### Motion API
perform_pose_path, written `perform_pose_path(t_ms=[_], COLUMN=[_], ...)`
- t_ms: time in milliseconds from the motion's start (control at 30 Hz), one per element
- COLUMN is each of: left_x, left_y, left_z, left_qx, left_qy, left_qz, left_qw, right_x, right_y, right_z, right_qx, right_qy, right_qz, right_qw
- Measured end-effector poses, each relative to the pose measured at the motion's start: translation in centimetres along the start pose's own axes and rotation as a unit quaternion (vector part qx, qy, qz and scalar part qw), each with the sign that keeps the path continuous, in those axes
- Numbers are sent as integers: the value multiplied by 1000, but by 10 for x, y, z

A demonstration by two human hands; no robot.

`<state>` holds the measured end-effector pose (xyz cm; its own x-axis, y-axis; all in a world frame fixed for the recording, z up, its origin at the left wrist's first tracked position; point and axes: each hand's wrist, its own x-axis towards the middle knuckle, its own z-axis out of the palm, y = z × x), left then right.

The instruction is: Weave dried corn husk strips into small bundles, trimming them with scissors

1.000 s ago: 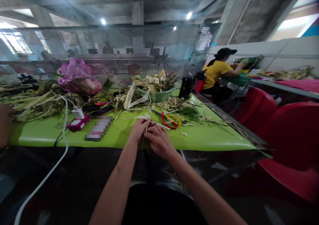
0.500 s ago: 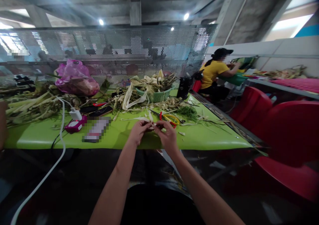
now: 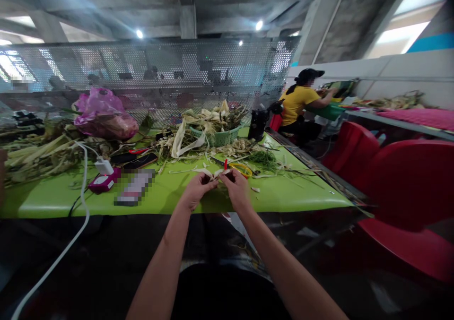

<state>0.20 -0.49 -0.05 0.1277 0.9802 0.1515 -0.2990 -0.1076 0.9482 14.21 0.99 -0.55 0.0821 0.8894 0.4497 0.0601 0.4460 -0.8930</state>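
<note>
My left hand (image 3: 196, 188) and my right hand (image 3: 237, 187) are close together above the front of the green-topped table (image 3: 276, 197). Both have thumb and fingers pinched on a pale strip of dried corn husk (image 3: 203, 171), which spreads out to either side of the fingertips. The fingers hide part of it. Just behind my right hand lie scissors (image 3: 244, 170) with yellow and red handles, partly covered by it. Small husk scraps (image 3: 255, 189) lie to the right.
Behind stands a green basket (image 3: 225, 138) heaped with dried husks, beside a black container (image 3: 256, 124). To the left are a pink plastic bag (image 3: 104, 114), plant stalks, a phone (image 3: 135, 187), and a purple power box (image 3: 104, 180) with a white cable. A person in yellow (image 3: 300, 103) sits at right, near red chairs.
The husk between my fingertips, earlier bunched with one piece pointing up, now spreads sideways. My hands have turned slightly, and the whole view has shifted a little.
</note>
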Motion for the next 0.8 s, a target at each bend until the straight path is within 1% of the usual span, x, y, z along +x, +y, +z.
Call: perform_pose_path(t_ms=[67,167,233,333,433,567,600,667,800], left_x=[2,6,8,10,11,11,11,11,10], left_y=[-2,-6,-7,-9,-10,-12,-12,-12,-12], left_z=[0,-2,-2,-3,-3,-4,-4,-3,0], left_qx=[0,-18,-25,-24,-20,-8,-4,6,39], left_qy=[27,84,112,130,141,148,147,143,124], left_qz=[3,17,25,32,42,48,48,45,36], left_qw=[1000,996,993,991,989,988,988,989,991], right_x=[-1,-3,-4,-6,-8,-10,-10,-11,-9], right_y=[0,0,1,2,1,-4,-5,-7,-9], right_z=[-1,-2,-2,-2,0,1,1,0,-4], right_qx=[-18,-72,-105,-116,-120,-177,-173,-130,0], right_qy=[-16,-38,-41,-41,-66,-83,-81,-73,-64], right_qz=[-7,-16,-19,-29,-53,-84,-85,-80,-28], right_qw=[1000,997,993,992,989,977,978,986,998])
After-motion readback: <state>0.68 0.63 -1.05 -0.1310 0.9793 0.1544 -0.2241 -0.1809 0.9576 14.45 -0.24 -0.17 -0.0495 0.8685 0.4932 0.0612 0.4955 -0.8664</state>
